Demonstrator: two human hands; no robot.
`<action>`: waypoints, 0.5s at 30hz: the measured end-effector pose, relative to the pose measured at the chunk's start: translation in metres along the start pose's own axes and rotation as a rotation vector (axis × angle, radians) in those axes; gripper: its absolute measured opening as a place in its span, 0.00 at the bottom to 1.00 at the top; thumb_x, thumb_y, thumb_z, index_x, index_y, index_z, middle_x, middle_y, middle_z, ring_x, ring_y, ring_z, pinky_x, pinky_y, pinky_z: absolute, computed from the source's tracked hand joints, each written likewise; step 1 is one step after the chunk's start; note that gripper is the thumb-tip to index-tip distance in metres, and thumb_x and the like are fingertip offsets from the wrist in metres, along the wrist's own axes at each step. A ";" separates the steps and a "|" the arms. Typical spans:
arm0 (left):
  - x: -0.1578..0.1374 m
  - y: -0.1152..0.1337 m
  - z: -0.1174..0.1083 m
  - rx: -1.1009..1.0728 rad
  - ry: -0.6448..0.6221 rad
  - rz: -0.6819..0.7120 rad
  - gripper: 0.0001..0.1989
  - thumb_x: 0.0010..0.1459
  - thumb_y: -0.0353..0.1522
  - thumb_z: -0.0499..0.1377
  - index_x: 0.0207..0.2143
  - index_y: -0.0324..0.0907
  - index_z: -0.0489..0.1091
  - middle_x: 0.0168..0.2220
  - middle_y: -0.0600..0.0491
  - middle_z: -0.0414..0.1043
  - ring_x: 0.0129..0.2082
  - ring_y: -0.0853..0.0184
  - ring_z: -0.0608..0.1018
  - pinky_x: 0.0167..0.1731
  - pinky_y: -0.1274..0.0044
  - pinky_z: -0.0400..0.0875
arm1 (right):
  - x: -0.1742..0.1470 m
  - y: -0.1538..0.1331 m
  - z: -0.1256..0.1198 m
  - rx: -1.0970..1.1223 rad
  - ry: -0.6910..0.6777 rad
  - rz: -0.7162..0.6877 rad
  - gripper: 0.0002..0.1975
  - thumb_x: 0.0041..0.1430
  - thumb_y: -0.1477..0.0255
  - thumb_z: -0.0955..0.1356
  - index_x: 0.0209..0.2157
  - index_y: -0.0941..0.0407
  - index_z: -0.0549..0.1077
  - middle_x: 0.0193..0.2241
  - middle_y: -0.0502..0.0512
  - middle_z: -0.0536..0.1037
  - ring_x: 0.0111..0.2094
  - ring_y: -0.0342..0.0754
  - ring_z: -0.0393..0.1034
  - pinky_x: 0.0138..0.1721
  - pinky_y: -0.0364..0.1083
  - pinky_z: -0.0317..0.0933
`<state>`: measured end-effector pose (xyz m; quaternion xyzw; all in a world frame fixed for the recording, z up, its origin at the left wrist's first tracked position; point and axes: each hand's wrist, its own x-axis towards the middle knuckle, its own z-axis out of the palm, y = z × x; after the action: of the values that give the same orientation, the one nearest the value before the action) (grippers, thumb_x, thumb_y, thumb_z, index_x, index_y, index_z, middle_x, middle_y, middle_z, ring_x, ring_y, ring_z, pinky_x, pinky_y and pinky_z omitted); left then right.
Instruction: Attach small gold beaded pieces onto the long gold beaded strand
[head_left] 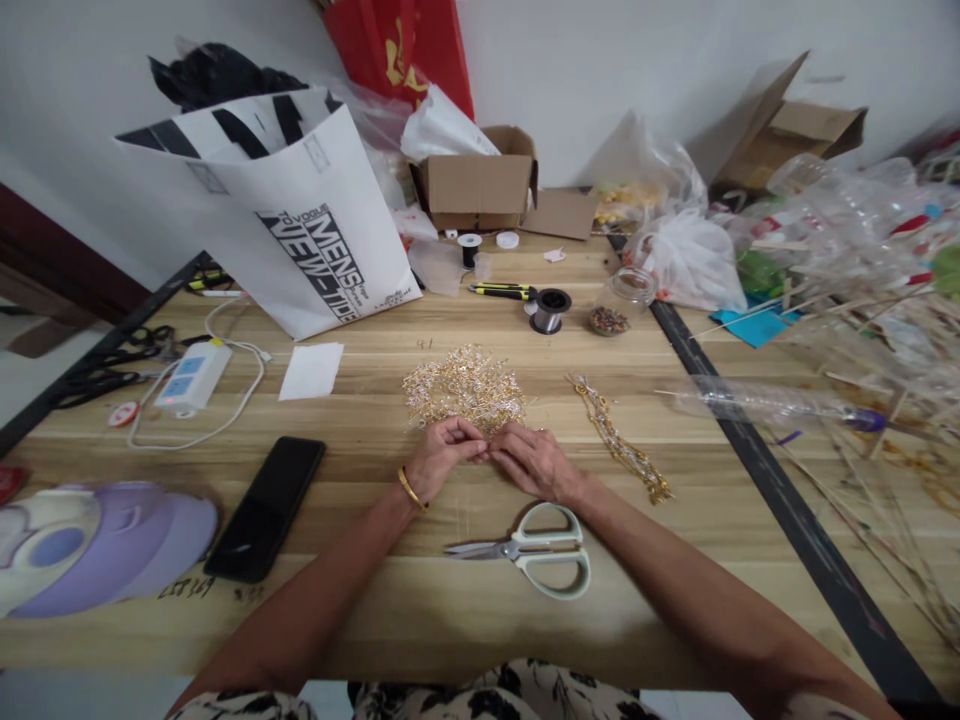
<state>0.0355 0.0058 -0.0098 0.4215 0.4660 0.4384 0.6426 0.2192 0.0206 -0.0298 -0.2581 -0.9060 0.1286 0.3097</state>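
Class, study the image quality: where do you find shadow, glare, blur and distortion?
Head view: soft shadow beside the scissors; head view: pale glints on the clear plastic bottles; head view: fine detail between left hand and right hand unreadable; head view: white paper bag leaning outward, probably wide-angle stretch.

- Hands [444, 458] numbered two.
- There was one heap of gold beadwork [465, 385].
- White-handled scissors [513, 549] numbered one pair.
- There was one smartphone [266, 510].
- Printed shopping bags [262, 200] numbered two.

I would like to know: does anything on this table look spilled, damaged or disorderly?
The clear plastic bottles at the right look disorderly: they lie heaped together, with thin sticks poking out at various angles.
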 end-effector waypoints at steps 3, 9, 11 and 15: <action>-0.001 0.003 0.002 0.058 0.008 0.036 0.12 0.39 0.32 0.68 0.23 0.35 0.70 0.21 0.54 0.72 0.22 0.73 0.73 0.26 0.80 0.69 | 0.003 0.000 -0.003 0.161 0.030 0.035 0.06 0.64 0.72 0.60 0.36 0.57 0.67 0.31 0.56 0.71 0.31 0.43 0.65 0.28 0.41 0.58; -0.002 0.004 0.004 0.211 0.026 0.151 0.10 0.41 0.31 0.67 0.23 0.36 0.69 0.24 0.54 0.73 0.26 0.72 0.74 0.29 0.80 0.69 | 0.008 -0.003 -0.007 0.457 0.104 0.274 0.08 0.63 0.69 0.61 0.36 0.58 0.68 0.28 0.53 0.70 0.28 0.43 0.64 0.29 0.42 0.59; -0.001 0.003 0.004 0.260 0.026 0.193 0.08 0.42 0.30 0.66 0.24 0.37 0.69 0.25 0.53 0.73 0.27 0.71 0.75 0.31 0.79 0.70 | 0.009 -0.003 -0.005 0.587 0.077 0.386 0.10 0.63 0.67 0.61 0.39 0.58 0.68 0.27 0.52 0.71 0.26 0.42 0.64 0.26 0.41 0.58; -0.001 -0.001 0.005 0.330 0.032 0.270 0.05 0.45 0.28 0.63 0.24 0.37 0.69 0.26 0.52 0.73 0.28 0.70 0.76 0.34 0.78 0.72 | 0.011 -0.002 -0.001 0.873 0.007 0.516 0.12 0.61 0.65 0.63 0.39 0.59 0.67 0.23 0.50 0.71 0.23 0.41 0.65 0.23 0.39 0.58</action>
<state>0.0403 0.0038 -0.0099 0.5727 0.4811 0.4447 0.4927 0.2118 0.0249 -0.0226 -0.3203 -0.6736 0.5668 0.3498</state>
